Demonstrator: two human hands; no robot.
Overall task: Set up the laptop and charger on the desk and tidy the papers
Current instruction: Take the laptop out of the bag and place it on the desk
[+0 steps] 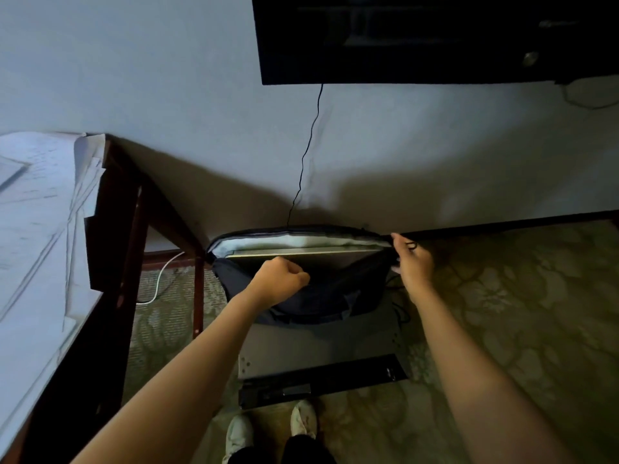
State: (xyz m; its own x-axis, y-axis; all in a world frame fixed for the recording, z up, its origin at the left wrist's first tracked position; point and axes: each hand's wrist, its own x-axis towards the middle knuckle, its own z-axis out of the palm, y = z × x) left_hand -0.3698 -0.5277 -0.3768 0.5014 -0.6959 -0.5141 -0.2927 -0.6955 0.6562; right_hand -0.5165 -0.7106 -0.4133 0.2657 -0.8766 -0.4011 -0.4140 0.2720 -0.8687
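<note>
A dark laptop bag (321,296) stands on the floor against the wall, its top unzipped and its pale lining showing. Inside it lies the silver edge of a laptop (301,253). My left hand (279,283) grips the front flap of the bag at the opening and pulls it toward me. My right hand (412,262) pinches the bag's right end by the zipper pull. At the left, loose white papers (37,209) cover the top of a dark wooden desk (110,249) in an untidy overlapping spread. No charger shows.
A white cable (160,279) lies on the patterned carpet under the desk. A thin black cord (310,142) hangs down the wall from a dark cabinet (418,38). A flat grey panel (321,349) and a black bar (321,380) lie by my shoes (271,426).
</note>
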